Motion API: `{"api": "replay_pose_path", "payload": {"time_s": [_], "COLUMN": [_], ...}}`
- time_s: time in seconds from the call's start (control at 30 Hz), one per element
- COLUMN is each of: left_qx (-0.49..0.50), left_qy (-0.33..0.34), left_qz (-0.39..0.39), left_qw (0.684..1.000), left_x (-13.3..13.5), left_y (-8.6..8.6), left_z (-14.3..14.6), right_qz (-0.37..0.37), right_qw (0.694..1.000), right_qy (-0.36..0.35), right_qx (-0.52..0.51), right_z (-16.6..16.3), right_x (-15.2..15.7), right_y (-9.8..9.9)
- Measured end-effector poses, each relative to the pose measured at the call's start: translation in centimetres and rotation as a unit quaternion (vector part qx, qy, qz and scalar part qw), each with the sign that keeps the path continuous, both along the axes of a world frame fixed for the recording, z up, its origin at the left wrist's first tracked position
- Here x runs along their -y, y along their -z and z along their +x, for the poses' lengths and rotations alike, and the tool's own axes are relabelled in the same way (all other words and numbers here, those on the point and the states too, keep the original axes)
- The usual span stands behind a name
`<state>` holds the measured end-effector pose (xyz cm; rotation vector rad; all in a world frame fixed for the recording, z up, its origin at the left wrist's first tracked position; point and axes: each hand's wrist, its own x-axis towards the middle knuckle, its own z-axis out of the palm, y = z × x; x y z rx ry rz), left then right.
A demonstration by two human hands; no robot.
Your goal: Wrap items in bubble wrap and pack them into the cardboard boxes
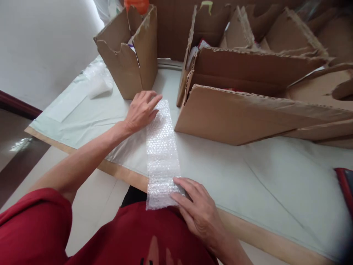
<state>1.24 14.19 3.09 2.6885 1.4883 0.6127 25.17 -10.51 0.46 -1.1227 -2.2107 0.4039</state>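
A long strip of clear bubble wrap (pixel 161 151) lies flat on the pale sheet covering the table (pixel 248 173), running from near my body away toward the boxes. My left hand (pixel 142 110) rests palm down on the far end of the strip, fingers stretched out flat. My right hand (pixel 197 208) lies on the near end, by the table's edge, with its fingers extended and pressing the wrap's right corner. Neither hand grips anything.
A tall cardboard box (pixel 129 55) stands at the far left. Several open cardboard boxes and flaps (pixel 248 99) crowd the far right. A clear plastic bag (pixel 97 79) lies left of the tall box. A red object (pixel 344 184) shows at the right edge.
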Motion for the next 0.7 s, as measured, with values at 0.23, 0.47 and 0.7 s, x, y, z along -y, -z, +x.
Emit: {"api": "replay_pose_path", "payload": {"time_s": [0.23,0.47,0.7], "left_qx": [0.272,0.204,0.124], "left_qy": [0.139,-0.044,-0.052], "left_qz": [-0.358,-0.189,-0.118], "left_qw": [0.882,0.96,0.984], "left_x": [15.7,19.1,17.9], "left_y": [-1.7,2.7,3.8], "left_z": [-4.4,-1.7,-1.3], "right_qz": [-0.135,-0.098,0.027], "right_qw": [0.984,0.988,0.997], "right_qy": [0.002,0.118,0.008], "right_qx": [-0.117,-0.027,0.071], "right_z": [-1.5,-2.2,-1.1], "right_x": [-3.1,-6.4,-4.3], "right_y": [-1.3,-1.0,-0.2]}}
